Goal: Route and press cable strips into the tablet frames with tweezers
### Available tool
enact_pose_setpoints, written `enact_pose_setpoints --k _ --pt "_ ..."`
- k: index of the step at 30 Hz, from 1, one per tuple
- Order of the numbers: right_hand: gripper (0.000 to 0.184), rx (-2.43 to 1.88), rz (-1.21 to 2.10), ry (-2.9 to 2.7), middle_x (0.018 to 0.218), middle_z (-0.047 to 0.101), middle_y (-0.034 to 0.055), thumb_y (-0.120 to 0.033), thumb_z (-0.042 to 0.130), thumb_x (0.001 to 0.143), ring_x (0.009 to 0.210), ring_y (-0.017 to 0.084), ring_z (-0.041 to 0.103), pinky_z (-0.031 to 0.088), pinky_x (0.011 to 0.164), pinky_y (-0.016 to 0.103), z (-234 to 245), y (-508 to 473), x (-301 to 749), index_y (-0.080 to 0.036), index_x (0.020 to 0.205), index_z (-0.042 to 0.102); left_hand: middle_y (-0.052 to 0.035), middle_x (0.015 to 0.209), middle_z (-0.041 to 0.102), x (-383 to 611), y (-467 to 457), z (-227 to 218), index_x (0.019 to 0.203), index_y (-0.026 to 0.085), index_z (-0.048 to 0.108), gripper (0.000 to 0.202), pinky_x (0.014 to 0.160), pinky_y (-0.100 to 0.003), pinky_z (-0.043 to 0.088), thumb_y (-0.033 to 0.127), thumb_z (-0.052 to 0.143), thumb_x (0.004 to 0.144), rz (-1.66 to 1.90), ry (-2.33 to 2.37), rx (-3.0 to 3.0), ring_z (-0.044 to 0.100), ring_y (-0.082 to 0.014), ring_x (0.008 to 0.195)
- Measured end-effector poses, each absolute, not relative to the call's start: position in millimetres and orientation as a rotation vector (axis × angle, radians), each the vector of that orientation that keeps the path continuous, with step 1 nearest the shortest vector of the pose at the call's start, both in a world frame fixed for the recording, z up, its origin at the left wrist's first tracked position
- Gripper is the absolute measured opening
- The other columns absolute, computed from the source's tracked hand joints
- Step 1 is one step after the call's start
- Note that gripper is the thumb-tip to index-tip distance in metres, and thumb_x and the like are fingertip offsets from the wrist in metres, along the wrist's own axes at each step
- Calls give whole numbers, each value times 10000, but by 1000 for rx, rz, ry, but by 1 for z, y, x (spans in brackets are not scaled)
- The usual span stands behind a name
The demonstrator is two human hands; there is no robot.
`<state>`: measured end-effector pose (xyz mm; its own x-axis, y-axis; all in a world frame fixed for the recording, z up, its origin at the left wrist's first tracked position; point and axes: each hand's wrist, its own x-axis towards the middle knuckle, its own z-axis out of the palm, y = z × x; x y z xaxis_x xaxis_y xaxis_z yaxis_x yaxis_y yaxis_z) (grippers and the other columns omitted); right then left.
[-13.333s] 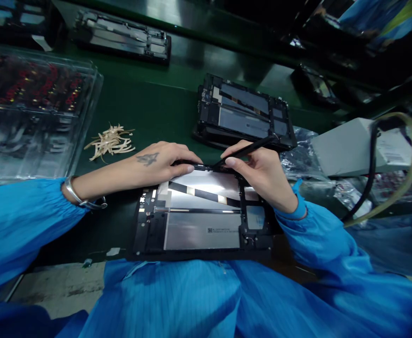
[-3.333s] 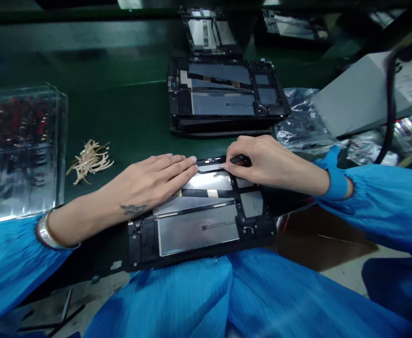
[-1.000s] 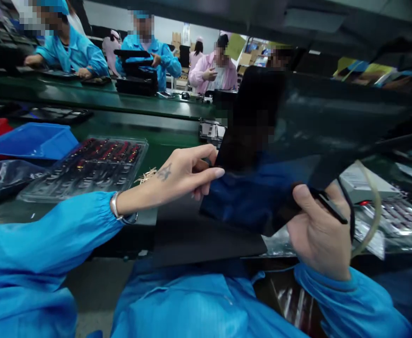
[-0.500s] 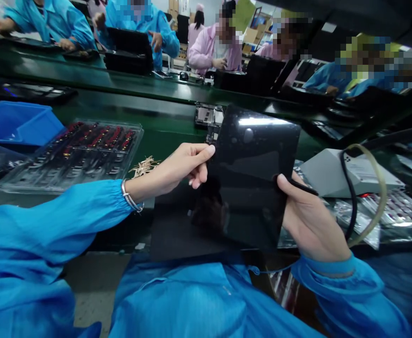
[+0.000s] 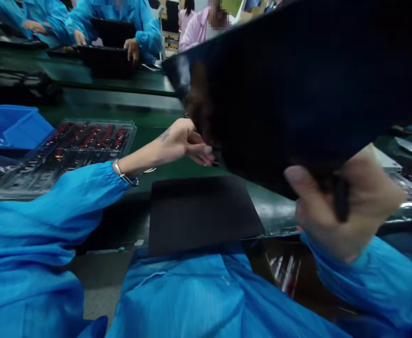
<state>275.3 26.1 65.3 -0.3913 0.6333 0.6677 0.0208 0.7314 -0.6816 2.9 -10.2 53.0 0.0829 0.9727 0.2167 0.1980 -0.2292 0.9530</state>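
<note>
My right hand (image 5: 347,206) grips a glossy black flat panel (image 5: 290,94) by its lower edge, thumb on the near face. The panel is tilted up close to my eyes and fills much of the upper right. A short dark stick-like piece (image 5: 341,197) also sits among the fingers of that hand, which is blurred. My left hand (image 5: 192,143) is stretched forward beside the panel's left edge, with its fingertips pinched together. Something small and dark shows at those fingertips, too unclear to name. Below, a matte black sheet (image 5: 206,213) lies at the bench's front edge.
At the left, a clear plastic tray (image 5: 130,134) holds several rows of small red and black parts. A blue bin (image 5: 23,122) stands behind it. Across the green bench, a person in blue (image 5: 146,37) handles a black device (image 5: 110,51). The raised panel hides much of the right side.
The panel has swung up and to the right, closer to my eyes, in my right hand. My left hand stays forward, palm turned down more. The matte black sheet is now uncovered.
</note>
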Motion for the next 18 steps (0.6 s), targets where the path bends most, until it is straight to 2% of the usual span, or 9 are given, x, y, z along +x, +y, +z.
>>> enact_pose_setpoints --k 2,5,7,9,11,13,16,18 --pt "446 -210 474 -2182 1348 698 -35 -158 643 935 1253 225 675 525 1156 368 54 17 275 -350 1338 660 -54 942 763 -6 -3 40 918 127 645 291 784 -276 611 338 804 798 1250 1239 1672 743 -177 851" --pt "424 160 114 -2364 1404 654 70 -158 570 973 1284 253 652 537 1137 399 24 11 274 -243 1383 638 -43 1080 765 -26 -6 18 1109 146 655 418 886 -255 568 415 761 808 1117 1358 1763 721 -169 986" --pt "370 241 -43 -2409 1358 672 147 -144 554 974 1287 271 645 537 1126 434 4 10 276 -162 1327 665 -53 1032 776 -44 -21 8 1197 154 645 464 831 -243 558 430 730 834 1023 1538 1758 732 -166 910" --pt "336 257 -115 -2449 1326 681 195 -130 541 970 1282 297 645 546 1108 463 -9 7 280 -104 1273 683 -40 869 769 -61 -44 3 1144 160 684 365 698 -228 516 409 686 878 896 1816 1766 710 -158 723" --pt "326 261 -139 -2493 1303 693 197 -121 524 970 1261 317 657 561 1085 481 -15 1 285 -92 1244 697 -39 792 746 -72 -73 -1 1058 172 724 305 631 -244 465 427 606 939 651 2049 1809 679 -177 653" --pt "331 250 -137 -2533 1285 706 178 -119 490 981 1225 316 681 589 1047 484 -15 -6 287 -109 1226 712 -78 911 758 -74 -103 -7 1068 175 732 379 689 -282 484 484 528 986 497 2132 1878 704 -233 781" --pt "331 215 -72 -2574 1271 716 166 -104 504 977 1209 309 693 614 1011 467 -16 -17 288 -125 1226 721 -129 1195 697 -61 -140 -24 1267 167 659 488 899 -366 518 522 420 1034 503 2208 1933 668 -286 1063" --pt "303 207 -36 -2579 1269 721 166 -143 571 971 1217 307 690 604 1025 464 -22 -20 287 -131 1236 718 -143 1286 633 -49 -154 -36 1362 173 597 552 1005 -453 499 555 360 1042 523 2269 1890 613 -311 1171"
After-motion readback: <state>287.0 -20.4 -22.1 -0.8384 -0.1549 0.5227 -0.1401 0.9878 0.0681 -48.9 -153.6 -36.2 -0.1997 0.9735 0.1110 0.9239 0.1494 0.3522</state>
